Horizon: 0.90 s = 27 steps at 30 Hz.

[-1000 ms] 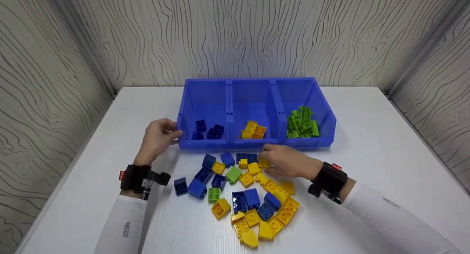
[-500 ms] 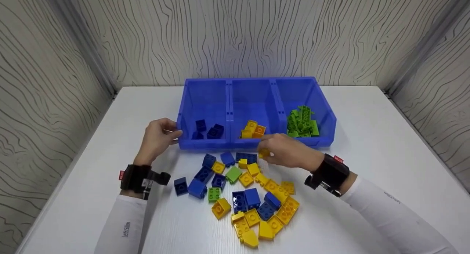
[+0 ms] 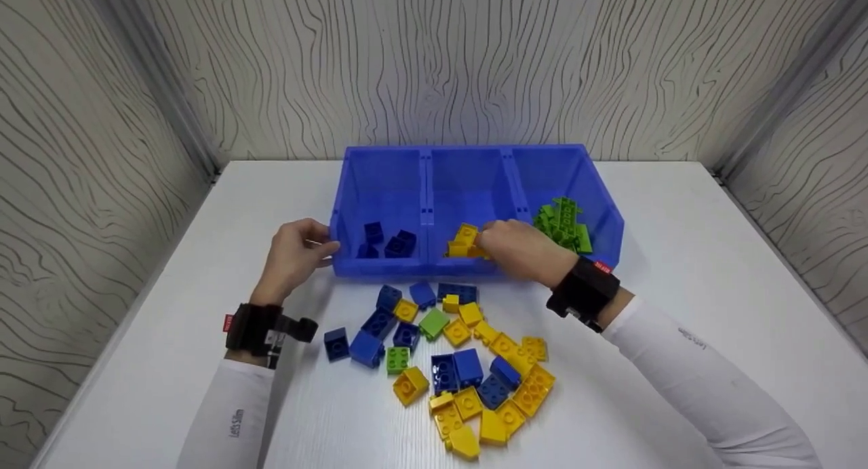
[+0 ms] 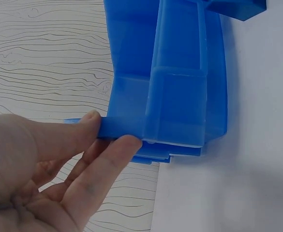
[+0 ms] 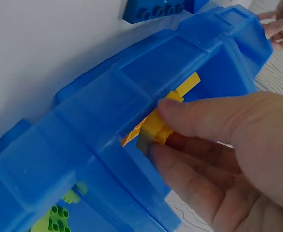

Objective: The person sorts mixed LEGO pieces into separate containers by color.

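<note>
A blue three-compartment storage bin (image 3: 380, 268) stands on the white table. At its left end, my left hand (image 3: 290, 257) pinches the side wall (image 4: 122, 127) between thumb and finger. My right hand (image 3: 523, 251) is inside the middle compartment, pinching a yellow toy brick (image 5: 156, 126) between thumb and fingers. The head view mostly hides that brick behind the hand. Beside it lie other yellow bricks (image 3: 465, 235). Dark blue bricks (image 3: 399, 244) are in the left compartment, and green bricks (image 3: 564, 218) are piled in the right one.
In front of the bin, loose blue bricks (image 3: 367, 349), yellow bricks (image 3: 534, 388) and two green bricks (image 3: 434, 324) are spread over the table (image 3: 325, 421). Wood-patterned panels (image 3: 434, 69) enclose the back and sides.
My right hand has lifted a yellow brick from the table in front of the bin and carried it over the front rim into the middle compartment. The left hand stays at the bin's side.
</note>
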Each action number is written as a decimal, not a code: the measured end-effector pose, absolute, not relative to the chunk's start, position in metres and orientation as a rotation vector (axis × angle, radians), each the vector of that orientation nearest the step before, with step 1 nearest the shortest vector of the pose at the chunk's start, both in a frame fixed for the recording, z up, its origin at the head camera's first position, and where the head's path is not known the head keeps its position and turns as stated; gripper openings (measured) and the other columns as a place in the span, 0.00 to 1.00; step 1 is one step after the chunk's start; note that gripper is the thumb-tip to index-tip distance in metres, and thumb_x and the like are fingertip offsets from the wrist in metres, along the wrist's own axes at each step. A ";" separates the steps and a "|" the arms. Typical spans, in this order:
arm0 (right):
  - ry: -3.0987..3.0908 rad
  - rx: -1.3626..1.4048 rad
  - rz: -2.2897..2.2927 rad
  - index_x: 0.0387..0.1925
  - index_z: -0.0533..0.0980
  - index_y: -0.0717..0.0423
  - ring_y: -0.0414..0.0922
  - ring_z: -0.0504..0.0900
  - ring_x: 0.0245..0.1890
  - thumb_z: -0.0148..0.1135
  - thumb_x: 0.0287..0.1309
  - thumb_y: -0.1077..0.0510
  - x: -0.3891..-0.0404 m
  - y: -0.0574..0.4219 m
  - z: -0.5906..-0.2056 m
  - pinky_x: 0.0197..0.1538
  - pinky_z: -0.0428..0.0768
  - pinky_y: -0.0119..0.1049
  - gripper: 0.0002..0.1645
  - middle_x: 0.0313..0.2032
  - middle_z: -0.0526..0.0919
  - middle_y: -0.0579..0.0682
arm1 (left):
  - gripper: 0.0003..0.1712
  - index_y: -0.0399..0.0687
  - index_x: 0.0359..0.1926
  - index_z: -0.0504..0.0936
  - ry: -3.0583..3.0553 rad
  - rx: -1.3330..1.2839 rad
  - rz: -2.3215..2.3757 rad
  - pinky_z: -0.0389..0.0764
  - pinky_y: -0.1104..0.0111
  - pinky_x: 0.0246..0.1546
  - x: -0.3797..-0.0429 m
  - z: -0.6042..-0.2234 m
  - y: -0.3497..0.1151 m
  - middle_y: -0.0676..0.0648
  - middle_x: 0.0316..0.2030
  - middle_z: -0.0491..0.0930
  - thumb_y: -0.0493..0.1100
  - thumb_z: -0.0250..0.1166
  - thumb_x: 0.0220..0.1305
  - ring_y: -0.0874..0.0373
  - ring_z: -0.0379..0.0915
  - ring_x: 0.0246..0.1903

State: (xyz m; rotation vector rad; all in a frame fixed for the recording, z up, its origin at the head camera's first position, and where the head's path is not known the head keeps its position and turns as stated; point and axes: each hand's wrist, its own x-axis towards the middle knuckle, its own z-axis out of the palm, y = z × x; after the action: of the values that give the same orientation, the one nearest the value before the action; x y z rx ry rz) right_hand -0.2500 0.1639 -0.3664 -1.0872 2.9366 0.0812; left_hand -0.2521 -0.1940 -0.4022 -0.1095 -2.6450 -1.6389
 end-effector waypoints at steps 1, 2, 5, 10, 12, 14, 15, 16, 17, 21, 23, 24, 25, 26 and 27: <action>2.945 -1.087 0.083 0.43 0.83 0.56 0.48 0.84 0.35 0.59 0.63 0.65 -0.251 0.164 -0.367 0.40 0.87 0.40 0.10 0.37 0.85 0.54 | 0.10 0.33 0.42 0.80 -2.640 -0.104 -1.646 0.88 0.70 0.36 -0.252 -0.402 -0.194 0.39 0.38 0.78 0.32 0.66 0.60 0.56 0.82 0.34; 2.951 -1.085 0.076 0.44 0.83 0.56 0.48 0.84 0.36 0.60 0.63 0.65 -0.251 0.164 -0.368 0.41 0.87 0.41 0.10 0.39 0.86 0.54 | 0.10 0.33 0.43 0.80 -2.640 -0.108 -1.644 0.88 0.69 0.36 -0.252 -0.402 -0.194 0.39 0.38 0.78 0.32 0.66 0.60 0.55 0.82 0.34; 2.958 -1.097 0.051 0.47 0.82 0.55 0.50 0.84 0.41 0.59 0.63 0.65 -0.251 0.166 -0.368 0.44 0.87 0.42 0.12 0.44 0.85 0.55 | 0.10 0.34 0.43 0.80 -2.631 -0.117 -1.658 0.88 0.69 0.36 -0.251 -0.401 -0.194 0.40 0.38 0.78 0.31 0.66 0.60 0.55 0.82 0.35; 2.934 -1.145 -0.110 0.54 0.78 0.53 0.47 0.82 0.43 0.64 0.61 0.57 -0.241 0.171 -0.365 0.45 0.85 0.40 0.19 0.47 0.82 0.54 | 0.11 0.33 0.44 0.79 -2.627 -0.151 -1.668 0.88 0.69 0.37 -0.251 -0.402 -0.195 0.38 0.39 0.78 0.31 0.65 0.60 0.54 0.82 0.35; 2.914 -1.207 -0.182 0.56 0.77 0.51 0.47 0.81 0.44 0.65 0.59 0.52 -0.235 0.172 -0.364 0.46 0.84 0.39 0.23 0.49 0.81 0.53 | 0.11 0.33 0.44 0.79 -2.628 -0.143 -1.666 0.88 0.69 0.37 -0.251 -0.402 -0.195 0.38 0.39 0.78 0.31 0.65 0.60 0.54 0.81 0.35; 2.885 -1.281 -0.240 0.58 0.75 0.50 0.47 0.80 0.47 0.66 0.58 0.48 -0.229 0.170 -0.364 0.47 0.83 0.40 0.27 0.51 0.79 0.52 | 0.11 0.33 0.44 0.79 -2.628 -0.128 -1.668 0.88 0.69 0.37 -0.251 -0.402 -0.196 0.38 0.39 0.78 0.31 0.65 0.60 0.55 0.81 0.35; 2.872 -1.316 -0.260 0.59 0.74 0.50 0.47 0.79 0.48 0.67 0.58 0.47 -0.226 0.168 -0.365 0.48 0.83 0.40 0.28 0.52 0.79 0.52 | 0.11 0.33 0.44 0.79 -2.632 -0.126 -1.660 0.88 0.69 0.37 -0.251 -0.402 -0.196 0.38 0.39 0.78 0.31 0.65 0.60 0.55 0.81 0.34; 2.854 -1.345 -0.277 0.60 0.73 0.49 0.47 0.79 0.50 0.66 0.58 0.45 -0.224 0.166 -0.366 0.50 0.83 0.40 0.29 0.54 0.78 0.52 | 0.11 0.33 0.44 0.79 -2.633 -0.123 -1.659 0.88 0.70 0.37 -0.251 -0.402 -0.196 0.38 0.40 0.78 0.32 0.65 0.60 0.56 0.80 0.34; 2.836 -1.367 -0.282 0.60 0.73 0.48 0.47 0.78 0.51 0.66 0.58 0.45 -0.222 0.163 -0.369 0.51 0.83 0.40 0.29 0.55 0.77 0.51 | 0.11 0.33 0.44 0.79 -2.634 -0.119 -1.657 0.88 0.70 0.37 -0.251 -0.402 -0.196 0.38 0.40 0.78 0.32 0.65 0.60 0.56 0.80 0.34; 2.756 -1.421 -0.257 0.58 0.75 0.46 0.46 0.78 0.50 0.65 0.59 0.44 -0.217 0.148 -0.382 0.51 0.82 0.39 0.27 0.54 0.77 0.51 | 0.11 0.33 0.45 0.79 -2.645 -0.123 -1.647 0.88 0.70 0.37 -0.251 -0.403 -0.196 0.38 0.40 0.78 0.32 0.65 0.60 0.56 0.80 0.34; 2.714 -1.433 -0.228 0.55 0.77 0.47 0.46 0.79 0.48 0.66 0.59 0.47 -0.218 0.139 -0.390 0.49 0.82 0.38 0.23 0.52 0.78 0.51 | 0.11 0.33 0.44 0.80 -2.641 -0.121 -1.654 0.88 0.70 0.37 -0.251 -0.403 -0.195 0.38 0.39 0.78 0.32 0.66 0.60 0.56 0.80 0.34; 2.693 -1.443 -0.221 0.52 0.79 0.48 0.45 0.79 0.46 0.66 0.59 0.49 -0.219 0.135 -0.394 0.48 0.83 0.37 0.20 0.50 0.79 0.50 | 0.11 0.33 0.44 0.80 -2.641 -0.125 -1.653 0.88 0.70 0.37 -0.251 -0.403 -0.195 0.38 0.39 0.78 0.32 0.66 0.60 0.56 0.80 0.34; 2.675 -1.454 -0.219 0.49 0.81 0.50 0.44 0.80 0.44 0.66 0.59 0.52 -0.220 0.131 -0.398 0.46 0.83 0.36 0.16 0.47 0.80 0.50 | 0.11 0.33 0.44 0.80 -2.639 -0.127 -1.654 0.88 0.70 0.37 -0.251 -0.403 -0.194 0.38 0.39 0.78 0.32 0.66 0.60 0.55 0.80 0.34; 2.661 -1.461 -0.216 0.45 0.83 0.51 0.44 0.80 0.41 0.66 0.58 0.55 -0.221 0.128 -0.401 0.43 0.83 0.34 0.13 0.44 0.82 0.50 | 0.11 0.33 0.44 0.80 -2.638 -0.130 -1.653 0.88 0.69 0.37 -0.251 -0.403 -0.194 0.38 0.39 0.78 0.32 0.66 0.60 0.55 0.81 0.34; 2.651 -1.467 -0.213 0.41 0.84 0.52 0.43 0.81 0.38 0.66 0.58 0.57 -0.222 0.125 -0.404 0.41 0.83 0.33 0.09 0.41 0.83 0.50 | 0.11 0.33 0.44 0.80 -2.634 -0.129 -1.658 0.88 0.69 0.37 -0.251 -0.403 -0.193 0.38 0.39 0.78 0.32 0.66 0.60 0.54 0.81 0.35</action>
State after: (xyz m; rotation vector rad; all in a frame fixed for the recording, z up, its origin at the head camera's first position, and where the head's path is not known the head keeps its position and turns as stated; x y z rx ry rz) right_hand -0.2225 0.1246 -0.4041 -1.4667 2.6513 -0.2125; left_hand -0.2514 -0.1935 -0.4029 -0.1295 -2.6344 -1.6578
